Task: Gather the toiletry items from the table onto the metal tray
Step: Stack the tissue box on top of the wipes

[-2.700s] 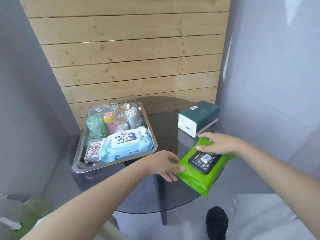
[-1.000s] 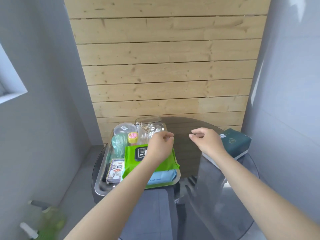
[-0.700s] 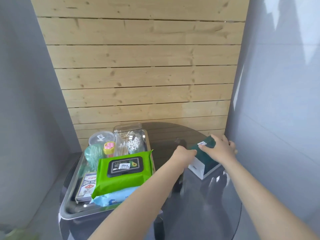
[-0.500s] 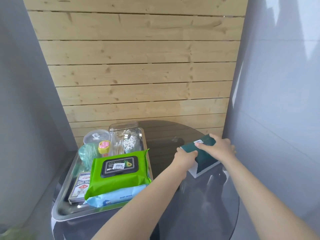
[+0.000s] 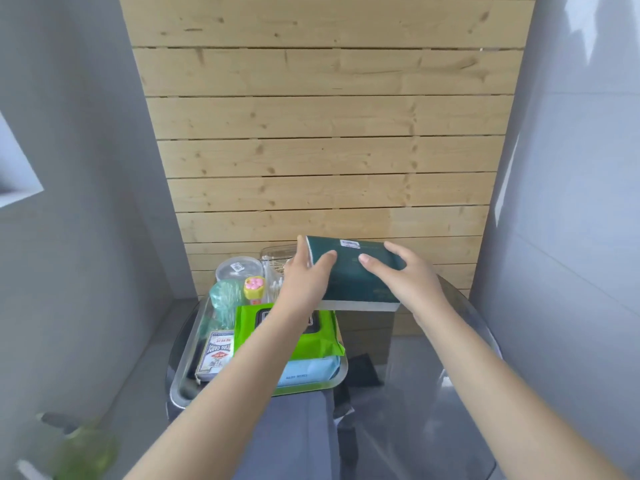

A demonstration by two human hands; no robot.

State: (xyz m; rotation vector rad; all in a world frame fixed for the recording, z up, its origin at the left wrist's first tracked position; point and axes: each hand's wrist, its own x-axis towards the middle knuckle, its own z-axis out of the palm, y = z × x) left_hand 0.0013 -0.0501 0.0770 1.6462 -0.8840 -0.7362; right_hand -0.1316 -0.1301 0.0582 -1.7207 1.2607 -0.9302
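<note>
We hold the tissue pack (image 5: 349,275) in the air between both hands, left hand (image 5: 304,282) gripping its left end, right hand (image 5: 405,282) its right. Below our left fingers (image 5: 327,258) sits the tray (image 5: 188,358), where the green wipes (image 5: 311,341) top a blue pack (image 5: 308,370) beside a card box (image 5: 216,355).

You are working in bright, soft daylight that seems to enter from the right, where a pale glare patch lies on the grey wall (image 5: 585,39). The glass table (image 5: 433,382) throws back hazy reflections, and the tissue pack (image 5: 353,275) casts a dark shadow just below itself. Your wide lens bows the wood-slat wall (image 5: 325,133) outward toward the frame edges, and the green object (image 5: 83,448) at lower left is smeared and out of focus.
</note>
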